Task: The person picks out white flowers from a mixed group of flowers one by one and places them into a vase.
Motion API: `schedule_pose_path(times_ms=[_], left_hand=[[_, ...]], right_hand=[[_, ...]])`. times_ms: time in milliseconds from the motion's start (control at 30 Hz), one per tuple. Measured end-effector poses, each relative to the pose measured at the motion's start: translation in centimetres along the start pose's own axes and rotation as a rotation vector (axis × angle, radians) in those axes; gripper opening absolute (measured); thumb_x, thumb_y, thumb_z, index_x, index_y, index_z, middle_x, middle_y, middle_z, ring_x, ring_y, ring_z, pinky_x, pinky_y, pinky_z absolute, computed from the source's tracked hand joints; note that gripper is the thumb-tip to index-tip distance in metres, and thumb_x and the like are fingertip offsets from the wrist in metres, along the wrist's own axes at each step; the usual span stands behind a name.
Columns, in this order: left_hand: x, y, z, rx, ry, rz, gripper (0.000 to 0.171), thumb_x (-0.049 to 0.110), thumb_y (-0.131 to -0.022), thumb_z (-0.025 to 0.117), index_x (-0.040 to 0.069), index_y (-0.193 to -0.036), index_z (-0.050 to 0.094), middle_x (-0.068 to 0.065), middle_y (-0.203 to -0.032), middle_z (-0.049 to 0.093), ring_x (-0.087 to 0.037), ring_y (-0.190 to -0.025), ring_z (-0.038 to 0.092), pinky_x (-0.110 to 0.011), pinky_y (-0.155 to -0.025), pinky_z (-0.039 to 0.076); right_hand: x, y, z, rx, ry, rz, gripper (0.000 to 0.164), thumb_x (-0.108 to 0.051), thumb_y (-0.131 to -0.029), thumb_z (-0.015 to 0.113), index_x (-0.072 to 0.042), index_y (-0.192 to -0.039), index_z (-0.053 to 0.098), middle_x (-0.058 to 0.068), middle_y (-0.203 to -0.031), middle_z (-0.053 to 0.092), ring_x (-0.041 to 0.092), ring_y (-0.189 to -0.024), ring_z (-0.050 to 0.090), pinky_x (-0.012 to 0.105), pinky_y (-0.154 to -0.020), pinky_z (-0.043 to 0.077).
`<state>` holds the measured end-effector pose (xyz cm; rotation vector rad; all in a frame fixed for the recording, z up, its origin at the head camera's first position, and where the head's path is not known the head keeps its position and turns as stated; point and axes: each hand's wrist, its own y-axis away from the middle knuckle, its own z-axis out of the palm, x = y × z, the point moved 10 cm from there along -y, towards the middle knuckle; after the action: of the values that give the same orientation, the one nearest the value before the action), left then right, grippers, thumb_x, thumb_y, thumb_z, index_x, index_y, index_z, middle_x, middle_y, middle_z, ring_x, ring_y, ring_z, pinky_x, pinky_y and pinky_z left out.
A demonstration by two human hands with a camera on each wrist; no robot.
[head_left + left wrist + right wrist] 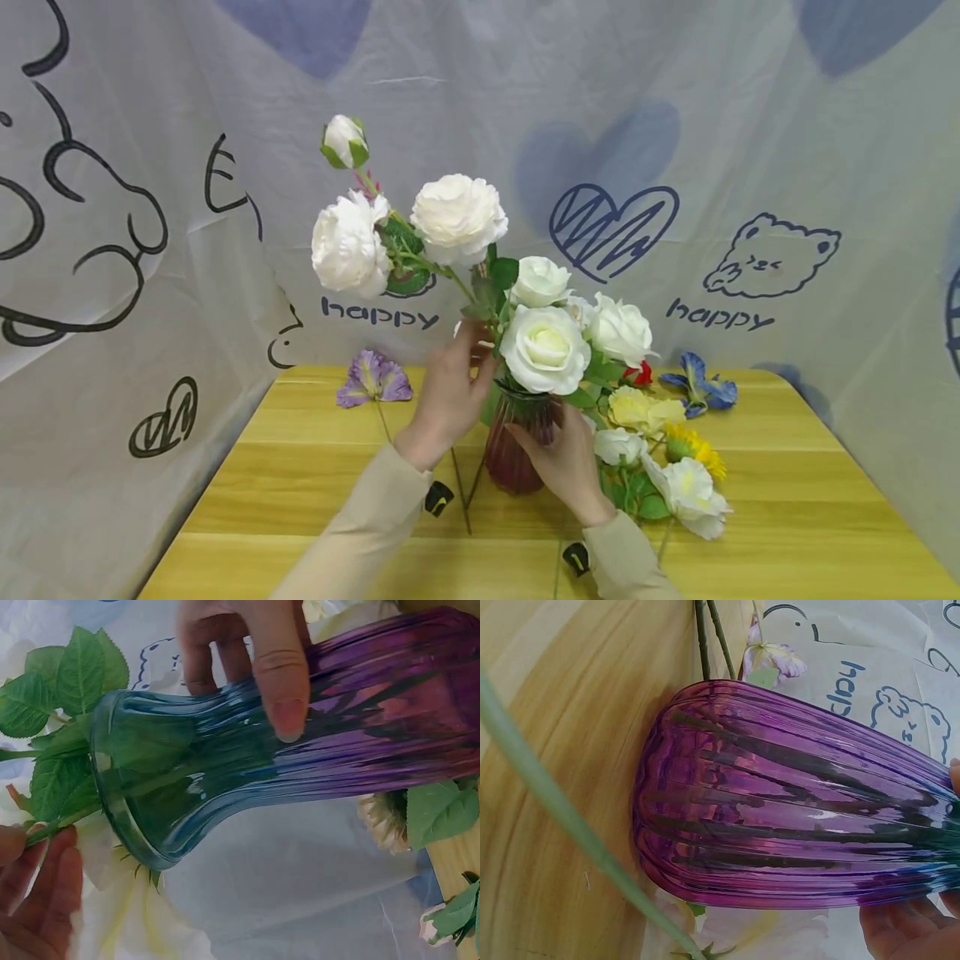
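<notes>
A ribbed glass vase (517, 454), purple below and blue-green at the neck, stands on the wooden table. White roses (546, 350) rise from its mouth, and dark stems show through the purple glass (802, 802). My right hand (567, 458) grips the vase near its neck, thumb across the front in the left wrist view. Beside the rim, my left hand (452, 387) pinches a green stem (64, 821) between thumb and fingers. White peonies (459, 218) with a bud (345, 142) lean out up and left above that hand. Whether the pinched stem is theirs, I cannot tell.
A purple flower (373, 377) lies left of the vase. To the right are a blue flower (701, 383), yellow flowers (645, 410), a sunflower (696, 450) and white flowers (690, 492). A printed cloth (480, 100) hangs behind the table (247, 508).
</notes>
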<state>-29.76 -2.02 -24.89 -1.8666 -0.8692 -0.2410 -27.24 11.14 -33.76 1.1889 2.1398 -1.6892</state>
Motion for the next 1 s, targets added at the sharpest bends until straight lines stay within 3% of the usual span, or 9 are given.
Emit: schedule_pose_path(times_ms=[200, 367, 467, 600, 733, 867, 1000], left_hand=[[-0.4, 0.7, 1.4, -0.098, -0.157, -0.007, 0.018, 0.008, -0.091, 0.058, 0.003, -0.108, 0.055, -0.009, -0.093, 0.067, -0.020, -0.082, 0.066, -0.031, -0.071, 0.057], [-0.5, 1.0, 1.9, -0.119, -0.226, 0.006, 0.008, 0.006, -0.088, 0.059, 0.005, -0.096, 0.059, -0.007, -0.083, 0.066, -0.022, -0.074, 0.064, -0.035, -0.063, 0.055], [-0.3, 1.3, 1.9, -0.131, -0.231, 0.019, 0.012, 0.008, -0.089, 0.055, 0.004, -0.099, 0.059, -0.005, -0.083, 0.065, -0.020, -0.070, 0.061, -0.034, -0.059, 0.053], [-0.3, 1.4, 2.0, -0.155, -0.174, -0.004, 0.020, 0.019, -0.099, 0.039, 0.006, -0.098, 0.054, -0.001, -0.076, 0.055, -0.014, -0.062, 0.052, -0.031, -0.053, 0.048], [-0.5, 1.2, 1.3, -0.084, -0.079, -0.033, 0.033, 0.023, -0.105, 0.027, 0.006, -0.096, 0.054, -0.003, -0.073, 0.051, -0.016, -0.063, 0.050, -0.032, -0.056, 0.047], [-0.5, 1.0, -0.1, 0.057, 0.011, -0.025, 0.022, 0.014, -0.102, 0.040, 0.000, -0.101, 0.056, -0.010, -0.083, 0.062, -0.021, -0.073, 0.060, -0.032, -0.065, 0.053], [-0.1, 0.8, -1.1, 0.116, 0.089, -0.023, 0.016, 0.004, -0.097, 0.048, -0.005, -0.108, 0.054, -0.018, -0.096, 0.065, -0.027, -0.085, 0.066, -0.033, -0.076, 0.057]], right_hand=[[0.1, 0.0, -0.1, 0.001, -0.002, 0.016, 0.068, -0.001, -0.072, 0.079, 0.000, -0.131, 0.044, 0.021, -0.124, 0.055, 0.039, -0.112, 0.054, 0.053, -0.086, 0.051], [0.1, 0.0, -0.1, -0.001, 0.000, 0.020, 0.067, -0.001, -0.072, 0.078, 0.000, -0.130, 0.046, 0.020, -0.124, 0.056, 0.038, -0.113, 0.054, 0.052, -0.087, 0.051], [0.1, 0.0, -0.1, -0.002, 0.003, 0.019, 0.067, -0.001, -0.072, 0.078, 0.000, -0.131, 0.045, 0.020, -0.124, 0.056, 0.038, -0.112, 0.055, 0.052, -0.087, 0.051], [0.1, 0.0, -0.1, 0.004, 0.004, 0.016, 0.065, -0.001, -0.072, 0.079, 0.000, -0.129, 0.046, 0.020, -0.121, 0.057, 0.037, -0.111, 0.056, 0.051, -0.086, 0.052], [0.1, 0.0, -0.2, 0.008, 0.002, 0.017, 0.063, -0.001, -0.072, 0.079, 0.000, -0.127, 0.048, 0.019, -0.119, 0.059, 0.036, -0.109, 0.057, 0.050, -0.085, 0.052], [0.2, 0.0, -0.1, 0.002, -0.008, 0.027, 0.062, -0.001, -0.072, 0.079, 0.000, -0.127, 0.048, 0.019, -0.117, 0.059, 0.037, -0.107, 0.058, 0.050, -0.086, 0.052], [0.3, 0.0, 0.0, -0.005, -0.011, 0.033, 0.064, -0.001, -0.073, 0.078, -0.001, -0.128, 0.047, 0.019, -0.119, 0.059, 0.036, -0.109, 0.057, 0.050, -0.087, 0.051]])
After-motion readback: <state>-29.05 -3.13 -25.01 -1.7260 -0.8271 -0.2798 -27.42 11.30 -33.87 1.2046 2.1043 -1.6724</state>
